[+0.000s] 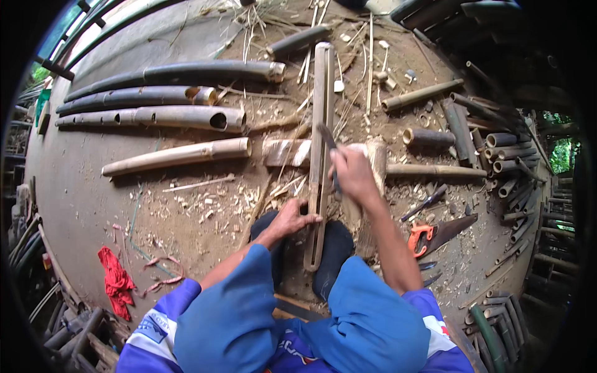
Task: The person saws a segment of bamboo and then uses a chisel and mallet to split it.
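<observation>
A long bamboo piece with a lengthwise slot runs away from me, its near end between my knees. My left hand grips its lower part, thumb laid across the edge and the other fingers partly hidden. Higher up, on its right side, my right hand is closed around a knife. The knife's dark, narrow blade points up and left against the slotted bamboo. Beneath the bamboo lies a pale wooden block, crossing under it.
Several dark bamboo tubes with holes lie at the left. An orange-handled saw rests at the right, near stacked bamboo pieces. Red cloth lies at the lower left. Shavings litter the ground.
</observation>
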The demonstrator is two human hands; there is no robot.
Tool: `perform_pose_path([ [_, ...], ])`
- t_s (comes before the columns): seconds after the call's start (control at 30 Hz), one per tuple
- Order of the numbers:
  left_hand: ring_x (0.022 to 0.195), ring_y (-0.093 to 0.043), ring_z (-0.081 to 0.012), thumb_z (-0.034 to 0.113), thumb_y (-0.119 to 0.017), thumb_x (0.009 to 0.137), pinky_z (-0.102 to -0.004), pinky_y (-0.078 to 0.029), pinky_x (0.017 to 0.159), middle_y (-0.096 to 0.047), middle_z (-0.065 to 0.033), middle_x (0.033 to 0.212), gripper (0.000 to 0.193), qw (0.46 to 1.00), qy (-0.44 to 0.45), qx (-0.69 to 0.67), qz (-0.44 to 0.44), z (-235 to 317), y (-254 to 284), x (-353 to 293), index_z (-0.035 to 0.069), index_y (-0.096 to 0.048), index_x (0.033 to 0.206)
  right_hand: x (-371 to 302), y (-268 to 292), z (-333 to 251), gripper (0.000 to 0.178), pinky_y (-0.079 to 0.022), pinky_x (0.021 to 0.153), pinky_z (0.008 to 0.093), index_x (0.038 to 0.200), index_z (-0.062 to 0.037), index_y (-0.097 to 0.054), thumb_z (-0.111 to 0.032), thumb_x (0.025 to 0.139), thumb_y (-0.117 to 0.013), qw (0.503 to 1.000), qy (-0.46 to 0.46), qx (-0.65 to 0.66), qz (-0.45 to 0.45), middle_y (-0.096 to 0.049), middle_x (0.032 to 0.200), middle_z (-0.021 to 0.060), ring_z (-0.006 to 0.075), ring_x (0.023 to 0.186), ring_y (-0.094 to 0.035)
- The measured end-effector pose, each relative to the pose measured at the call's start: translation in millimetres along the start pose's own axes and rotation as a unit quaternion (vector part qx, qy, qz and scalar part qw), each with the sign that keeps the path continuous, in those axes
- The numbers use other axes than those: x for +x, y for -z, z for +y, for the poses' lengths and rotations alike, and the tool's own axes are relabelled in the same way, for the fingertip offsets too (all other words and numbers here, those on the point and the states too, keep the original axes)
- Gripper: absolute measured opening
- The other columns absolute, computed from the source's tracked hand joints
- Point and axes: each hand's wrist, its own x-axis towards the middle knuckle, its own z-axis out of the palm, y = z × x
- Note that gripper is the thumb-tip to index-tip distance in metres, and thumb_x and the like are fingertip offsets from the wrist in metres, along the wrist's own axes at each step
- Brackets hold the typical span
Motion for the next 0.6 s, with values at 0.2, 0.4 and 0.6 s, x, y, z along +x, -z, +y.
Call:
perform_pose_path([
  [0.2,0.093,-0.068,-0.0185,0.027,-0.082,0.083,-0.0381,-0.054,0.086,-0.075,-0.0149,0.101,0.046,1.000,-0.010,-0.022,0.010,6,-1,-1,-0.002,-0.069,0.117,-97,-14,6,0.027,-0.050,0.057,0.0333,0.112,-0.0002,-0.068,-0.018,0.101,-0.050,0.997,-0.042,0.064,0.031,-0.067,0.068,0.0076,0.0159,0.060,-0.064],
  [0.4,0.092,-0.070,-0.0212,0.025,-0.081,0.084,-0.0391,-0.053,0.086,-0.075,-0.0164,0.099,0.042,0.998,-0.045,-0.033,0.010,1,-5,2,-0.002,-0.070,0.114,-98,-24,9,0.025,-0.052,0.065,0.0433,0.111,-0.0028,-0.068,-0.015,0.099,-0.051,0.997,0.005,0.069,0.042,-0.066,0.070,0.0161,0.0272,0.064,-0.068],
  [0.6,0.093,-0.070,-0.0200,0.025,-0.080,0.085,-0.0400,-0.054,0.086,-0.075,-0.0147,0.100,0.040,1.000,-0.018,-0.015,0.016,0,-1,-1,-0.001,-0.071,0.114,4,-6,-2,0.026,-0.049,0.055,0.0447,0.084,0.0019,-0.061,-0.013,0.099,-0.046,0.995,0.046,0.061,0.067,-0.058,0.062,0.0134,0.0257,0.055,-0.060],
])
